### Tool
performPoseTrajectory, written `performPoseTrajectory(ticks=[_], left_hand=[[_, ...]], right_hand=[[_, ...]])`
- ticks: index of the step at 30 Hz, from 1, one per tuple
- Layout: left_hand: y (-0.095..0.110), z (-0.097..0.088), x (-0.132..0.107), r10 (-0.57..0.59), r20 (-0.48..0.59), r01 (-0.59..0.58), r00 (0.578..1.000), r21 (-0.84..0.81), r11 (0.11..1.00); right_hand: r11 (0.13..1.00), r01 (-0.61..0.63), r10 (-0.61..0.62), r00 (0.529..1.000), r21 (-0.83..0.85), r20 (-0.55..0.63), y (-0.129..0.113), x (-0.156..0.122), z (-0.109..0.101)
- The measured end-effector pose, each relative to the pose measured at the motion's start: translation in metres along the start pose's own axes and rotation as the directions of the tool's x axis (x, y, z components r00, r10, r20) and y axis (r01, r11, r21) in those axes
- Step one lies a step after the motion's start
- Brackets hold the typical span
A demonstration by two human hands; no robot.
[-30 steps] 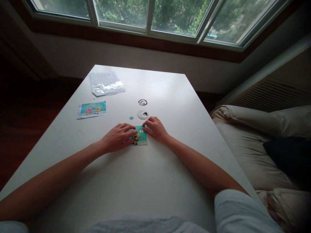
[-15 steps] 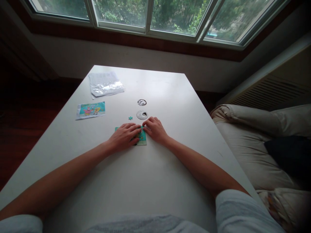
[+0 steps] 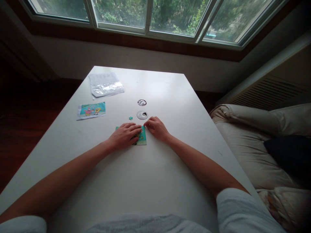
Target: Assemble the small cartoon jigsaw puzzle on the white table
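Note:
A small teal and green jigsaw puzzle (image 3: 142,138) lies on the table in front of me, its left part hidden under my hand. Palm down, my left hand (image 3: 125,134) rests across it with the fingers stretched out. At the puzzle's upper right corner is my right hand (image 3: 156,128), its thumb and fingers bent and drawn together at the tips. Whatever may be between those fingertips is too small to make out. Just beyond my left fingers sits a loose teal jigsaw piece (image 3: 130,118).
Two round silvery discs (image 3: 141,115) lie beyond the hands on the white table (image 3: 160,181). To the left are a cartoon picture sheet (image 3: 91,110) and a shiny clear plastic sleeve with papers (image 3: 107,84). A beige sofa (image 3: 252,152) stands along the right side.
My right fingertips have shifted slightly right along the puzzle's upper edge, uncovering more of its corner. My left hand stays almost where it was.

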State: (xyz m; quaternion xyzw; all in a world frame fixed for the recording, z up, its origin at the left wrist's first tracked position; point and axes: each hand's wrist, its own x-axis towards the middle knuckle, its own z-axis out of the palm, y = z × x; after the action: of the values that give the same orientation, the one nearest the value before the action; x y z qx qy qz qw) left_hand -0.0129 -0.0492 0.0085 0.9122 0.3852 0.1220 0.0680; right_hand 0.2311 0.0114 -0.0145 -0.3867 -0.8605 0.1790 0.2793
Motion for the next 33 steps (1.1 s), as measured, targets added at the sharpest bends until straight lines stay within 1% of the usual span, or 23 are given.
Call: performPoseTrajectory(ticks=[3,6,9,11,13,15,19,23,27,33], left_hand=[[-0.002,0.001,-0.004,0.014,-0.011,-0.014,1.000,-0.020,1.000],[-0.006,0.000,-0.009,0.001,-0.073,-0.003,0.997,-0.024,1.000],[-0.013,-0.005,-0.013,-0.083,-0.168,0.084,0.982,-0.002,0.996],[-0.018,-0.009,-0.015,-0.139,-0.197,0.144,0.970,0.015,0.989],[-0.024,-0.011,-0.016,-0.166,-0.198,0.174,0.966,0.023,0.984],[-0.029,-0.011,-0.017,-0.169,-0.191,0.176,0.967,0.015,0.984],[-0.035,-0.010,-0.017,-0.153,-0.184,0.155,0.971,-0.004,0.988],[-0.038,-0.011,-0.016,-0.145,-0.171,0.143,0.974,-0.024,0.989],[-0.038,-0.012,-0.014,-0.160,-0.157,0.153,0.975,-0.052,0.987],[-0.040,-0.009,-0.014,-0.171,-0.174,0.161,0.970,-0.067,0.985]], right_hand=[[0.999,0.001,-0.001,1.000,0.034,0.010,0.002,0.004,-0.004],[0.999,0.005,-0.005,1.000,0.045,0.008,0.000,0.011,-0.006],[0.999,0.027,-0.027,0.999,0.018,0.019,-0.004,0.022,-0.004],[0.998,0.061,-0.061,0.997,-0.008,0.036,-0.007,0.032,-0.001],[0.993,0.112,-0.109,0.993,-0.038,0.053,-0.009,0.044,0.004],[0.982,0.178,-0.172,0.981,-0.066,0.086,-0.011,0.059,0.010],[0.964,0.232,-0.212,0.965,-0.128,0.151,-0.012,0.083,0.023],[0.960,0.223,-0.191,0.963,-0.167,0.189,-0.012,0.091,0.029],[0.965,0.199,-0.168,0.969,-0.171,0.181,-0.013,0.091,0.028],[0.973,0.154,-0.119,0.973,-0.175,0.197,-0.011,0.093,0.026]])
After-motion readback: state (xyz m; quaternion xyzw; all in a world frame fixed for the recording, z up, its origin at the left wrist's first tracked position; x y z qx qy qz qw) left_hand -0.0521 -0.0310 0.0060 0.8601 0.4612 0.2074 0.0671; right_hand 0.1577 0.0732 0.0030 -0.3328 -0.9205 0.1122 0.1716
